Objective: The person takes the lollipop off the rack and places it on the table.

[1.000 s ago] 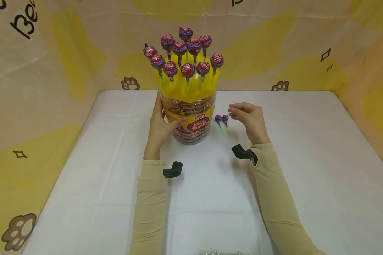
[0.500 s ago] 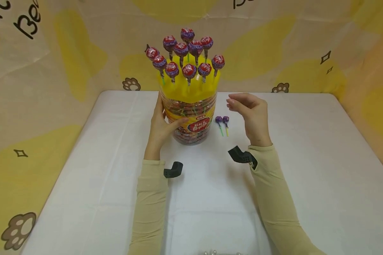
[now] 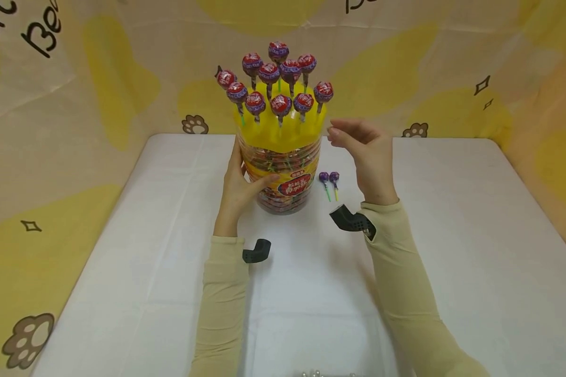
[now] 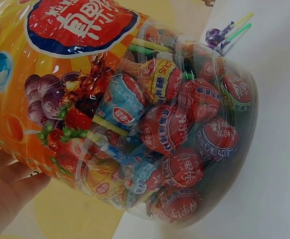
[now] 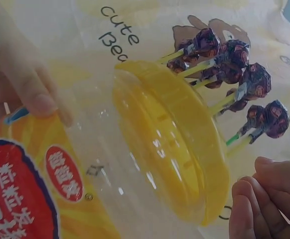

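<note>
A large clear jar with an orange fruit label stands on the white table, packed with wrapped lollipops low in its body. Its yellow lid bears several upright lollipops in red and purple wrappers. My left hand grips the jar from the left, thumb across its front and the other fingers behind. Right of the lid, my right hand is raised with loosely curled fingers and nothing visible between them. In the right wrist view its fingertips are beside the lid's edge, below the lollipops.
Two purple-wrapped lollipops lie side by side on the table, just right of the jar's base. Some small pearly beads show at the bottom edge. A patterned yellow cloth hangs behind.
My right hand has risen from beside the two lollipops on the table and shifted slightly left toward the jar's lid. My left hand keeps its grip on the jar.
</note>
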`<state>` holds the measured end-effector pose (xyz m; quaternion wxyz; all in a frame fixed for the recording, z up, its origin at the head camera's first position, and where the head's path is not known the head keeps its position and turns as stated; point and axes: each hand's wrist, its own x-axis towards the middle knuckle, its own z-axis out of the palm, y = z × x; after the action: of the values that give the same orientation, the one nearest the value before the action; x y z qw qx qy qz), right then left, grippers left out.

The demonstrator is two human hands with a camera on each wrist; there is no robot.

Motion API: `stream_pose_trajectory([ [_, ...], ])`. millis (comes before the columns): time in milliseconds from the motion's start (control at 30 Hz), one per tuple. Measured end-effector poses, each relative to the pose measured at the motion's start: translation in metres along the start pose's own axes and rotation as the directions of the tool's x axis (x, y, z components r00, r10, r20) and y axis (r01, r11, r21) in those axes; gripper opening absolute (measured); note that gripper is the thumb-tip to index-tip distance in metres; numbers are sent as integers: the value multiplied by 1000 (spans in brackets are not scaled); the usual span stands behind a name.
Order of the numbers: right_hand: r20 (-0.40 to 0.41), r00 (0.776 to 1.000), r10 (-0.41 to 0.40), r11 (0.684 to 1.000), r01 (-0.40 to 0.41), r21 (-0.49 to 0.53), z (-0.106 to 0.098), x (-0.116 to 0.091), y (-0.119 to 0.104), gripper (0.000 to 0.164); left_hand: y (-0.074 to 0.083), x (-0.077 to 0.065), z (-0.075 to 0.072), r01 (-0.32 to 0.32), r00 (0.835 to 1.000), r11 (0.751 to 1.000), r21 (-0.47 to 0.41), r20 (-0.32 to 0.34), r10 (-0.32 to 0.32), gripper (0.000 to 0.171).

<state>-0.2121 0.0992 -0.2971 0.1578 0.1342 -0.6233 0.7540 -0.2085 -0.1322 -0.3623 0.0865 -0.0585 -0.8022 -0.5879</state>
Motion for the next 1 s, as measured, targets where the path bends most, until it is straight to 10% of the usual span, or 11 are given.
stream_pose_trajectory([
  [1000, -1, 990, -141, 985, 141, -97, 28, 14, -9, 20, 1, -1, 0, -9, 1000, 1000, -3, 5, 9, 99],
])
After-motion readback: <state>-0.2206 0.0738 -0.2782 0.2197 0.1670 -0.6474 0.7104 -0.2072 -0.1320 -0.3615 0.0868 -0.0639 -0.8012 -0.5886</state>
